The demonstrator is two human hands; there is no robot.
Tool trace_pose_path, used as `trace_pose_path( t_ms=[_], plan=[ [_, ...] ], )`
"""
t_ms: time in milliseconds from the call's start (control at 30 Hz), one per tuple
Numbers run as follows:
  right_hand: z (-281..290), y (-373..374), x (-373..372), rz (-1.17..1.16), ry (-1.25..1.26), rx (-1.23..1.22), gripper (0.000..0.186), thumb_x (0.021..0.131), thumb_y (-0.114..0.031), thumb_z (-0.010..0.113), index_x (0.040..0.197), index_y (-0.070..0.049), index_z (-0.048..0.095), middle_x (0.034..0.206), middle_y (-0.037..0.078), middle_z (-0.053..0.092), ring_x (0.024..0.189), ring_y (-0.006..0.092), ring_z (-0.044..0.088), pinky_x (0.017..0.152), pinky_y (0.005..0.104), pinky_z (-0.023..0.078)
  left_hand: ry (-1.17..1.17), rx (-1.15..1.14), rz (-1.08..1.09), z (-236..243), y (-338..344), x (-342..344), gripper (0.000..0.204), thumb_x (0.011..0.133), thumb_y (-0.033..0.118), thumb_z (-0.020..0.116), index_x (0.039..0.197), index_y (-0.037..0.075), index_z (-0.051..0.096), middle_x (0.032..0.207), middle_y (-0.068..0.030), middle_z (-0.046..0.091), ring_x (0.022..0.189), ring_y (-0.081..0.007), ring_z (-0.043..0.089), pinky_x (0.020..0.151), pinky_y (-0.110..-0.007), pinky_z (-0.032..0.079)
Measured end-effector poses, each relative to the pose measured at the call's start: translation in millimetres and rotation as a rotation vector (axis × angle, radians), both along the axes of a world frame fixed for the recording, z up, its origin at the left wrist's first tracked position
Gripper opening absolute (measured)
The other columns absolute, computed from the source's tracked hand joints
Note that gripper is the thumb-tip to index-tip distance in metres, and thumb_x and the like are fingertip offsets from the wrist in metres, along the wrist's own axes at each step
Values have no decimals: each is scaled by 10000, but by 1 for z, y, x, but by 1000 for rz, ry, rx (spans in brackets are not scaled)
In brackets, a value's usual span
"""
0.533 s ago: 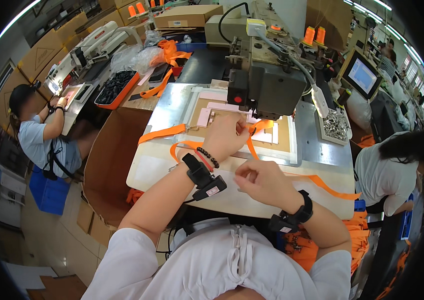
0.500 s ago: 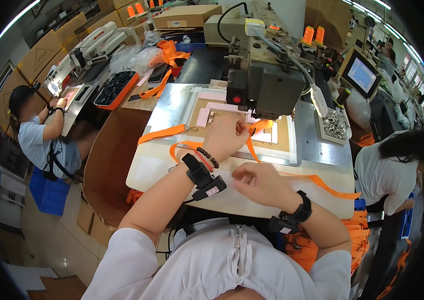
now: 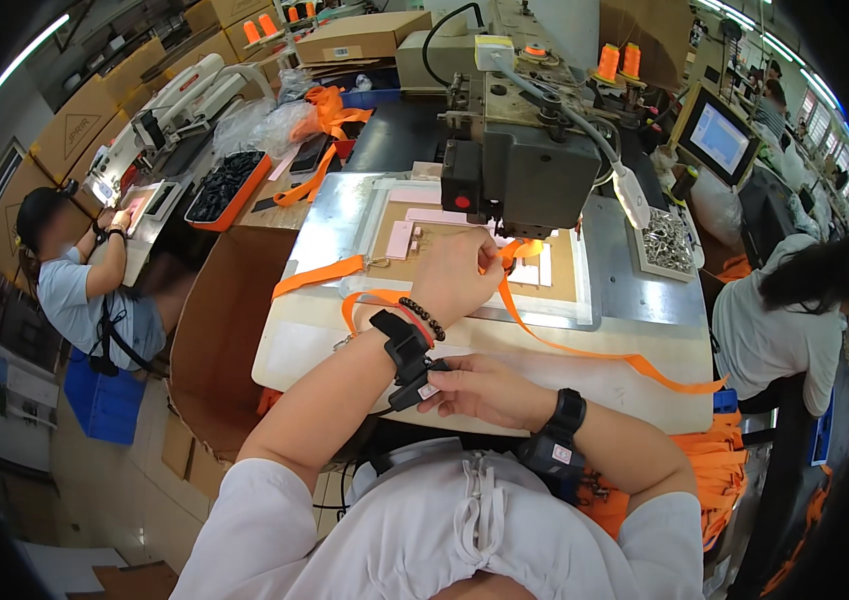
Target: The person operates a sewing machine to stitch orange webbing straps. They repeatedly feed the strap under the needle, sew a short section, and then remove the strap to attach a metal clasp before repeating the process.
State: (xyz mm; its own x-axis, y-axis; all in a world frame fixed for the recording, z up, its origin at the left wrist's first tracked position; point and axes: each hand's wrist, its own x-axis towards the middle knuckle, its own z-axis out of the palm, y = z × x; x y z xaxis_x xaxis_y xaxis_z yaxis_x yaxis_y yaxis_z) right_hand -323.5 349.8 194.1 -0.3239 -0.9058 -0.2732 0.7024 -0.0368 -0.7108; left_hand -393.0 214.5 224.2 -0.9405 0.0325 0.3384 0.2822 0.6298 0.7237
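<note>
My left hand (image 3: pixel 457 272) is closed on an orange webbing strap (image 3: pixel 530 310), pinching it beside the sewing machine head (image 3: pixel 535 170). Beneath that hand lies a brown template board (image 3: pixel 413 268) with pink pieces, on a metal plate. From the pinch, the strap trails right across the pale table. Another strap section (image 3: pixel 320 275) with a metal hook (image 3: pixel 378 262) lies to the left. Lower down, my right hand (image 3: pixel 495 388) has its thumb and fingers curled around the end of a black device (image 3: pixel 407 385) strapped to my left wrist. Fingers partly hide the device.
A tray of metal hooks (image 3: pixel 665 245) stands right of the plate. A screen (image 3: pixel 720 135) is beyond it. An orange-rimmed tray of black parts (image 3: pixel 230 190) is at left, near a large cardboard box (image 3: pixel 230 320). A person (image 3: pixel 95 280) works at left, another (image 3: pixel 780 320) at right.
My right hand has moved left and down to the black device on my left wrist. My left hand stays at the strap by the machine.
</note>
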Motion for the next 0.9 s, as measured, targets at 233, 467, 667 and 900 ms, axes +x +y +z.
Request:
trace_pose_path(
  t_ms=[233,467,667,900],
  plan=[
    [4,3,-1,5,-111,-41,302,962,-267,589,1168,-52,541,1132,57,622,978,146,617,808,279,459,-3,-10,5,3,0,1,137,791,141,663,806,8,635,725,-117,672,668,-247,668,637,-333,529],
    [9,-1,9,-198,43,19,332,917,-253,662,1101,-3,544,1072,74,634,929,127,619,781,261,479,48,-16,8,3,2,-3,136,790,118,685,786,-10,638,684,-97,663,634,-178,663,609,-274,524],
    [10,-1,9,-306,545,206,297,838,-128,736,1021,5,544,948,70,647,854,117,632,763,257,514,64,11,-21,0,1,-1,150,789,125,685,804,-20,649,688,-103,665,621,-169,652,614,-266,523],
    [7,-5,9,-282,456,172,339,818,-197,755,982,20,554,877,83,672,780,101,640,663,220,481,-37,50,-38,5,0,3,197,796,156,695,841,-32,658,703,-99,673,615,-132,639,616,-250,523]
  ],
)
